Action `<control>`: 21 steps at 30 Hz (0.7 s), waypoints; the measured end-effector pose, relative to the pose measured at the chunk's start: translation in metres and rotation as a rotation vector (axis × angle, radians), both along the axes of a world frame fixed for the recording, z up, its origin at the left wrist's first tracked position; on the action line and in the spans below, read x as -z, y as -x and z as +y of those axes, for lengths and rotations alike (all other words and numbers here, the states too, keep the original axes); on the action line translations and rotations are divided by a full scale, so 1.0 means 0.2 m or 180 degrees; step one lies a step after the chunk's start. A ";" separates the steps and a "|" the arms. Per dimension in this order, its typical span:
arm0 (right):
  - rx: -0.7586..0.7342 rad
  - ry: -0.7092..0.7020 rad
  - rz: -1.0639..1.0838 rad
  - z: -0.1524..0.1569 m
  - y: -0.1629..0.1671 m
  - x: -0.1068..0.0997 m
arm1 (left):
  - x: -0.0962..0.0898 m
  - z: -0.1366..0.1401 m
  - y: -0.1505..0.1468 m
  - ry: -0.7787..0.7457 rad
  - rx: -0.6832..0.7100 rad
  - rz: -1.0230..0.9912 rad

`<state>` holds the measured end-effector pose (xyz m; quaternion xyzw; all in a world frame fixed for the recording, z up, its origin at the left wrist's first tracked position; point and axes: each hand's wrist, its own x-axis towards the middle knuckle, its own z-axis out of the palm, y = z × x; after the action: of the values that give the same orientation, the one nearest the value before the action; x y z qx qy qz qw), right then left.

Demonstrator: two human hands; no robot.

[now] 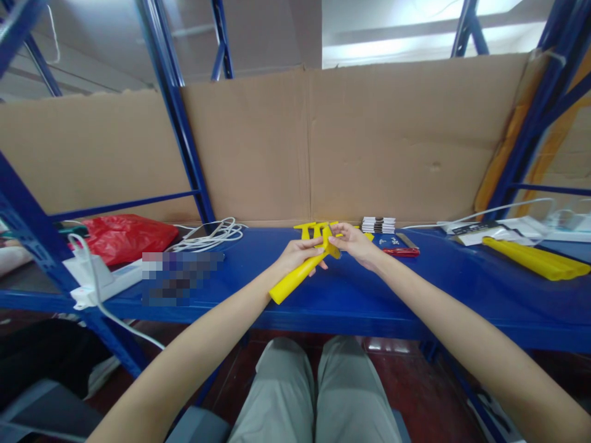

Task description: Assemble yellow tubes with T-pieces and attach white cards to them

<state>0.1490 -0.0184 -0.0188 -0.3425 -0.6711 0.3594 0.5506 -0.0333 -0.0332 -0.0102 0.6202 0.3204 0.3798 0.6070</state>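
The left hand [301, 251] is clamping around a yellow tool [299, 275], its thumb and fingers closing on the upper part of the handle. From that hand, the handle's rounded end is pointing toward 7 o'clock, over the near part of the blue worktop [388, 289], while the tool's head, with a flat metal-looking plate, is sitting at 2 o'clock. The right hand [354, 243] is pinching this head between thumb and fingertips, so the head is lying at its 9 o'clock, touching the fingers. Just beyond, at the left hand's 12 o'clock, more yellow pieces [305, 232] are resting on the worktop. At the right hand's 2 o'clock a black-and-white stack [378, 225] is standing nearby, and a flat red item [401, 252] is lying toward 3 o'clock. Well apart, also at 3 o'clock, yellow tubes [535, 258] are lying side by side. A coiled white cable [217, 237] is resting toward the left hand's 10 o'clock.
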 end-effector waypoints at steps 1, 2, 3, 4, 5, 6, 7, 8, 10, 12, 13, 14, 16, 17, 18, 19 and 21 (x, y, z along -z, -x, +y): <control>-0.0091 0.0063 0.0026 0.00 -0.01 -0.01 | -0.02 0.00 -0.01 -0.0038 0.0000 0.0033; -0.0165 0.0110 0.0052 0.00 -0.02 -0.01 | -0.03 0.01 -0.03 -0.0063 0.0024 0.0087; -0.0214 0.0145 0.0091 0.00 -0.03 -0.02 | -0.05 0.01 -0.05 -0.0093 0.0063 0.0150; -0.0235 0.0167 0.0144 0.00 -0.05 -0.03 | -0.06 0.02 -0.06 -0.0142 0.0065 0.0182; -0.0239 0.0169 0.0203 0.00 -0.06 -0.04 | -0.08 0.03 -0.08 -0.0194 0.0118 0.0222; -0.0235 0.0157 0.0249 0.00 -0.08 -0.04 | -0.09 0.03 -0.09 -0.0235 0.0157 0.0233; -0.0233 0.0141 0.0266 0.00 -0.09 -0.05 | -0.10 0.04 -0.10 -0.0272 0.0202 0.0245; -0.0228 0.0122 0.0255 0.00 -0.11 -0.05 | -0.10 0.05 -0.11 -0.0307 0.0239 0.0245; -0.0186 0.0063 0.0162 0.02 -0.12 -0.05 | -0.11 0.06 -0.12 -0.0356 0.0308 0.0203; -0.0027 -0.0081 -0.0017 0.04 -0.13 -0.03 | -0.12 0.08 -0.12 -0.0368 0.0325 0.0150; 0.0102 -0.0187 -0.0148 0.06 -0.14 -0.03 | -0.12 0.08 -0.12 -0.0356 0.0320 0.0137; 0.0255 -0.0304 -0.0295 0.07 -0.14 -0.01 | -0.13 0.09 -0.11 -0.0331 0.0316 0.0142; 0.0567 -0.0513 -0.0627 0.11 -0.14 0.01 | -0.13 0.10 -0.11 -0.0289 0.0309 0.0157; 0.0694 -0.0581 -0.0808 0.13 -0.14 0.03 | -0.12 0.11 -0.10 -0.0280 0.0302 0.0154; 0.0812 -0.0635 -0.1002 0.14 -0.15 0.04 | -0.11 0.11 -0.10 -0.0286 0.0286 0.0134; 0.0933 -0.0695 -0.1224 0.16 -0.15 0.06 | -0.10 0.12 -0.10 -0.0300 0.0249 0.0098; 0.1202 -0.0863 -0.1782 0.17 -0.16 0.08 | -0.07 0.13 -0.10 -0.0311 0.0154 0.0029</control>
<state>0.1819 0.0153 -0.0351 -0.4693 -0.7624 0.0515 0.4426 -0.0142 -0.0069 0.0043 0.6584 0.2891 0.3774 0.5835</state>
